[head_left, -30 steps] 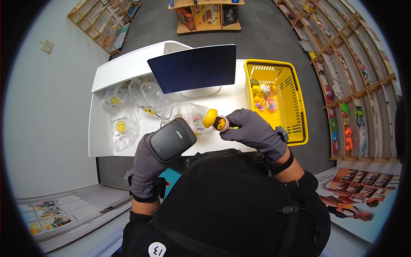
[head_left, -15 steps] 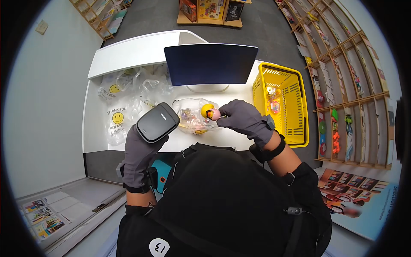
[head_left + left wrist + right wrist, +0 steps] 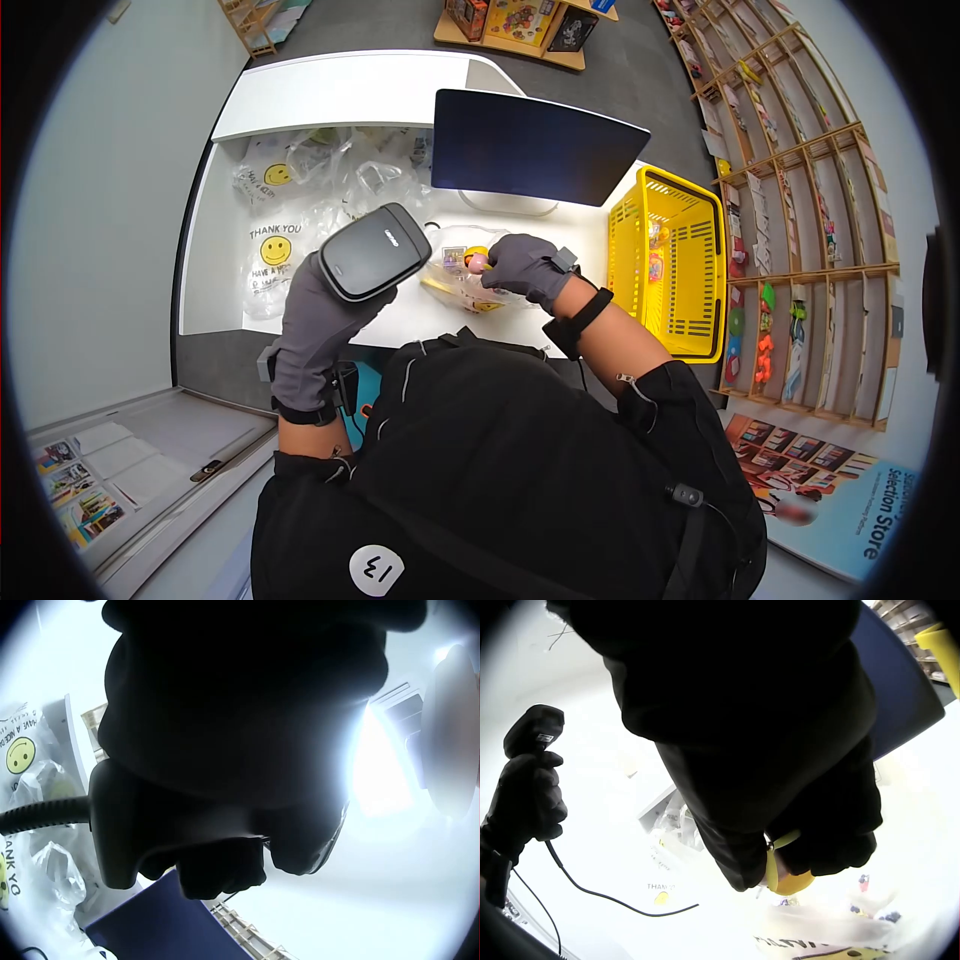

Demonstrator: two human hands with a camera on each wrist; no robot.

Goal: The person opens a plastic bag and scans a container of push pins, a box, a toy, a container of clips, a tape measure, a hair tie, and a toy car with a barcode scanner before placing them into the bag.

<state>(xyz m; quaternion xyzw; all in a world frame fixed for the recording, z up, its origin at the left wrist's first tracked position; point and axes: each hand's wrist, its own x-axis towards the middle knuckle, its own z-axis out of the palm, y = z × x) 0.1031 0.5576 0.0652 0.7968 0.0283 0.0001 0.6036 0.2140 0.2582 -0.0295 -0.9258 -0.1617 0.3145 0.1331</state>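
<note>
A white counter point(image 3: 350, 85) bears a yellow basket point(image 3: 622, 270) at the right, a dark monitor point(image 3: 535, 145) just beside it, and a clear bag point(image 3: 465, 295) in front; 2 gloved hands work there; the left hand point(image 3: 325, 330) grips a black scanner point(image 3: 375, 252); the right hand point(image 3: 522, 268) pinches 1 small pink-and-yellow toy point(image 3: 478, 262) over the bag.

The head view is evenly and fairly brightly lit, mostly sharp, with shelves bowed by wide-angle distortion and dark rounded corners. In the left wrist view, a glaring white light point(image 3: 384, 769) leaves the glove point(image 3: 240, 727) nearly black, and a rounded shape at the right edge is blurred. The right wrist view washes out the table point(image 3: 615, 892) and plastic bag point(image 3: 825, 926).
</note>
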